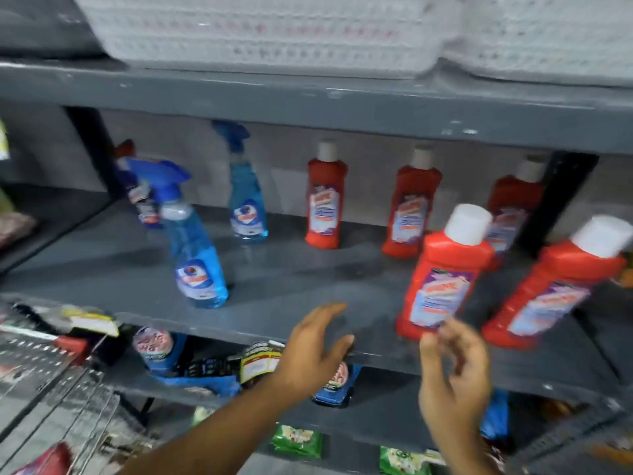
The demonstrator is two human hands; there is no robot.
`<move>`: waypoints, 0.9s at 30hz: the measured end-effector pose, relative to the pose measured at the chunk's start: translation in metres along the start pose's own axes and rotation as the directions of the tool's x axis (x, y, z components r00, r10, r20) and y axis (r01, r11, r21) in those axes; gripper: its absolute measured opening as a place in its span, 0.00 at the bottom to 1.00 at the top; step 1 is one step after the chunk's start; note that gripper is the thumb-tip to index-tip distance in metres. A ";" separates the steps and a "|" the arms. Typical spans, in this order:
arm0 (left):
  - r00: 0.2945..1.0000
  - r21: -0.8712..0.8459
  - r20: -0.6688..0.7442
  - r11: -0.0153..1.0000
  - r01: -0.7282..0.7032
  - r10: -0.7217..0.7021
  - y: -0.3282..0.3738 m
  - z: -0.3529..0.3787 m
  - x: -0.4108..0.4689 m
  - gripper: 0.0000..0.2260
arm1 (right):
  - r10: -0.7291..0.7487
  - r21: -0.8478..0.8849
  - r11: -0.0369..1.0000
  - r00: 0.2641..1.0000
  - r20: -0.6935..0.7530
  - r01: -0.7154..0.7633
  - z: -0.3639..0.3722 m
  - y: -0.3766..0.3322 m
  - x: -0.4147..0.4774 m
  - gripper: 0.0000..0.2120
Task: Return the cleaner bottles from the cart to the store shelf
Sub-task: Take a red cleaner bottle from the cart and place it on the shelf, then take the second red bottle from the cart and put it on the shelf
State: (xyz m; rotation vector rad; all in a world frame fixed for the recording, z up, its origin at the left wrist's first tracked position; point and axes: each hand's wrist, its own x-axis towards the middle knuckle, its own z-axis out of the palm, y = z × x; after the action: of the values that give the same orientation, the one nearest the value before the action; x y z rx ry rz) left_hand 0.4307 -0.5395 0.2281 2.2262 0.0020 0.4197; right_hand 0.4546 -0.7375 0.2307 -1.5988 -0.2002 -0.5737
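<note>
On the grey store shelf (291, 279) stand several red cleaner bottles with white caps and blue spray bottles. The nearest red bottle (442, 279) stands at the front edge, another red bottle (555, 286) to its right. A blue spray bottle (197, 255) stands front left, a second one (246, 200) behind it. My left hand (315, 347) hovers open over the shelf's front edge, holding nothing. My right hand (452, 378) is just below the nearest red bottle, fingers loosely curled and apart, empty. A wire cart (58, 382) shows at lower left.
White woven baskets (260, 32) sit on the shelf above. A dark upright post (555, 200) stands at the shelf's right. Below, a lower shelf holds blue packets (161, 354) and green packets (298, 440). A red item (48, 461) lies in the cart.
</note>
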 end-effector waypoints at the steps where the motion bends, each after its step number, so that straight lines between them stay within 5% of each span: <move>1: 0.998 0.029 -0.060 1.000 0.006 -0.005 -0.018 -0.026 -0.024 0.19 | 0.037 0.001 0.999 0.992 0.121 -0.037 0.020 0.000 -0.023 0.12; 3: 0.982 0.081 -0.171 0.992 0.097 -0.082 -0.050 -0.073 -0.073 0.16 | 0.024 -0.030 0.999 0.921 0.389 -0.013 0.055 -0.002 -0.058 0.12; 7: 0.833 0.128 -0.444 0.897 0.423 -0.329 -0.113 -0.187 -0.181 0.21 | -0.041 0.026 0.999 0.628 0.777 0.034 0.161 -0.035 -0.097 0.10; 10: 0.610 0.059 -0.653 0.773 0.632 -0.449 -0.150 -0.261 -0.257 0.13 | -0.087 0.067 0.996 0.392 0.916 0.064 0.241 -0.067 -0.123 0.11; 13: 0.346 -0.156 -0.725 0.631 0.760 -0.596 -0.190 -0.318 -0.309 0.16 | -0.092 0.074 0.987 0.123 0.988 0.143 0.320 -0.094 -0.156 0.12; 16: 0.110 -0.397 -0.654 0.464 0.792 -0.748 -0.244 -0.367 -0.343 0.20 | -0.031 0.050 0.989 -0.131 0.991 0.139 0.407 -0.113 -0.211 0.13; 19: -0.080 -0.646 -0.450 0.262 0.717 -0.890 -0.295 -0.387 -0.360 0.21 | 0.020 0.037 0.981 -0.290 0.957 0.189 0.488 -0.116 -0.272 0.14; 23: -0.198 -0.807 -0.133 -0.010 0.591 -0.971 -0.348 -0.376 -0.379 0.16 | 0.131 0.115 0.907 -0.533 0.836 0.404 0.584 -0.091 -0.364 0.18; 27: -0.276 -0.848 0.079 -0.210 0.487 -0.958 -0.403 -0.352 -0.393 0.17 | 0.366 0.351 0.695 -0.729 0.579 0.628 0.637 -0.032 -0.433 0.21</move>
State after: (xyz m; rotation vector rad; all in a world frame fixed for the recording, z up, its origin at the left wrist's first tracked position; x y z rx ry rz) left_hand 0.0113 -0.0724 0.0116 0.5868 1.6876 0.2585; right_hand 0.2227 -0.0257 0.0476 -1.9832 -2.6008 1.2989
